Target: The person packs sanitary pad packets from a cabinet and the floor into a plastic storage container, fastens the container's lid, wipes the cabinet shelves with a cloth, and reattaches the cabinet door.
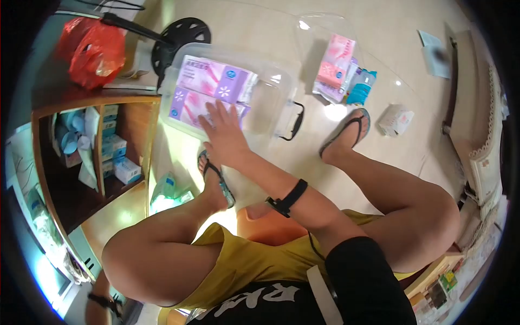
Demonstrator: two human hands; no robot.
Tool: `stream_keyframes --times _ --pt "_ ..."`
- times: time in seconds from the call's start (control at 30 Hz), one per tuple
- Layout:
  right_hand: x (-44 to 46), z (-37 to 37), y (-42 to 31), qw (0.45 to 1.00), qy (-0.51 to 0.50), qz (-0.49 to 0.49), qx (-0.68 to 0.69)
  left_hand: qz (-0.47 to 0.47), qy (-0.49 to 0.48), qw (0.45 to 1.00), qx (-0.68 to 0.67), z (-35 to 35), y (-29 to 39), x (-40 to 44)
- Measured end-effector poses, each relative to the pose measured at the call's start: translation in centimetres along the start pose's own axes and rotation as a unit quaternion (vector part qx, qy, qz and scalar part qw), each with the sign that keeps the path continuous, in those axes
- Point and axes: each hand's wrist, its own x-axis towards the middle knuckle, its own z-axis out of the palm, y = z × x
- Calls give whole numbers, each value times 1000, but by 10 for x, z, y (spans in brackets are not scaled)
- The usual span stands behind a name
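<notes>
My right hand [223,135] lies palm down with its fingers spread over the front edge of a purple-and-pink printed pack [189,108]. A similar pack [203,76] lies just behind it, inside the same clear plastic bin [271,116] with a black handle. At the lower left, part of my left hand [102,281] shows above a dark wristband. My thigh hides its fingers, so what it holds or touches cannot be made out.
A clear lid [319,21] lies at the back with pink packs [337,62] and a blue pack [361,86]. A small white box [396,120] is on the floor. An open wooden cabinet [149,127] and red plastic bag [92,54] are left; an orange stool [271,227] is beneath me.
</notes>
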Motion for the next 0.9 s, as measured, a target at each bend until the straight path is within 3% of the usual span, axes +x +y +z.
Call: stream_keyframes --times 0.03,0.1,0.17,0.2,0.23,0.27,0.43,0.57,0.63,0.67,0.73,0.77,0.83,0.9 --pt "2 1 -2 1000 -9 11 -10 7 -13 984 177 -21 16 -25" --pt "1 3 -2 1000 -10 8 -11 51 2 850 525 -100 72 -106" --pt "1 3 0 1000 -15 12 -18 78 79 720 685 -169 121 -188" --pt "1 3 2 1000 -19 11 -12 101 112 688 710 -184 138 -204" --pt "1 0 4 1000 -14 10 -2 120 129 680 712 -145 163 -203" --pt "0 -2 4 1000 -10 10 11 119 165 696 688 -152 174 -192" --pt "-2 -12 7 998 24 41 30 267 238 659 662 -202 208 -106" --pt "0 -11 9 998 9 64 12 193 265 638 696 -242 193 -51" --pt "0 -8 10 998 35 55 25 248 367 526 726 -289 177 -18" --pt "0 -9 10 997 31 67 26 242 358 527 732 -303 175 -10" --pt "2 -11 11 997 25 64 46 224 485 510 674 -334 173 1" --pt "2 -10 13 996 19 76 49 289 515 503 631 -362 171 6" --pt "2 -6 16 994 19 67 82 239 622 489 563 -359 175 -8" --pt "3 -5 18 993 13 75 89 145 801 365 452 -378 175 -2"
